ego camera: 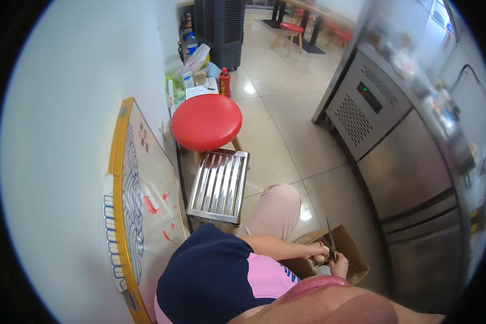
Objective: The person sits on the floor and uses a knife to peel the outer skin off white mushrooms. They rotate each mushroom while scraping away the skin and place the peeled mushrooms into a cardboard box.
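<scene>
At the lower right, my left hand (pixel 318 252) grips a small pale piece of food (pixel 327 251), whose kind I cannot make out. Close beside it, my right hand (pixel 340 265) holds a knife (pixel 331 235) by its handle, the narrow blade pointing away from me. Both hands are over an open cardboard box (pixel 358 263). Something white (pixel 322 269) shows inside it, partly hidden by the hands. My bent knee in pale trousers (pixel 273 210) lies just beyond the box.
A slatted metal footstool (pixel 218 186) stands ahead, by a red round stool (pixel 206 121). A yellow-framed board (pixel 154 194) leans on the left wall. On the right runs a stainless steel refrigerated counter (pixel 405 162). Bottles and bags crowd near a dark air cooler (pixel 218 32).
</scene>
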Tool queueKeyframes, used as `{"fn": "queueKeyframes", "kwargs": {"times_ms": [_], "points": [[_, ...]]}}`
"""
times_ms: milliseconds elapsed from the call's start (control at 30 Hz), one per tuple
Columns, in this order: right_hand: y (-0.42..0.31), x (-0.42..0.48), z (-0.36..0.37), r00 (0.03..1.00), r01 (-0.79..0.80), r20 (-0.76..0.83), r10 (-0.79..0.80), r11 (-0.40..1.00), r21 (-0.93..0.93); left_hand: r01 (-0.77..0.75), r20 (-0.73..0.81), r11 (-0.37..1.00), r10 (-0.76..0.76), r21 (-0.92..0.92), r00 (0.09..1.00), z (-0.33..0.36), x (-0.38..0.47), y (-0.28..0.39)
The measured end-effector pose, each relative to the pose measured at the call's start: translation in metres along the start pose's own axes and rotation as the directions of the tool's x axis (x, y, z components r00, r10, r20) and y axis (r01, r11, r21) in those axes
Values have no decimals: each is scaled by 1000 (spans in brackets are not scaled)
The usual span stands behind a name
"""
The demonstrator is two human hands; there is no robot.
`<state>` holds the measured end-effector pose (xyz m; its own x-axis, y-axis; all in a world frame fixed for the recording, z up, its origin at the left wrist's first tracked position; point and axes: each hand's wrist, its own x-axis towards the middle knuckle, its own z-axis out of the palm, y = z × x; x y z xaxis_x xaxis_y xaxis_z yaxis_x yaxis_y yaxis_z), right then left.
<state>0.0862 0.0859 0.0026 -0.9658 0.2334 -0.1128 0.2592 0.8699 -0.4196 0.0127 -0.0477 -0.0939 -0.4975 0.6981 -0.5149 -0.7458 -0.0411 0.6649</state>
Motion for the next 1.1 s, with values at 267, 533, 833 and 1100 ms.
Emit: {"fn": "queueKeyframes", "kwargs": {"times_ms": [267, 533, 833, 1100], "points": [[13, -5, 7, 998, -41, 47, 33, 984, 173, 69, 6, 998, -69, -6, 998, 3, -11, 6], [-23, -15, -44, 920, -377, 365, 143, 575, 726, -197, -5, 935, 208, 296, 978, 7, -11, 27], [22, -47, -55, 938, -341, 218, 269, 601, 723, -181, 103, 982, 186, -52, 977, 42, -25, 66], [1, -42, -30, 997, 19, -73, 13, 909, 416, -190, 182, 977, 204, -92, 962, 35, -36, 78]]}}
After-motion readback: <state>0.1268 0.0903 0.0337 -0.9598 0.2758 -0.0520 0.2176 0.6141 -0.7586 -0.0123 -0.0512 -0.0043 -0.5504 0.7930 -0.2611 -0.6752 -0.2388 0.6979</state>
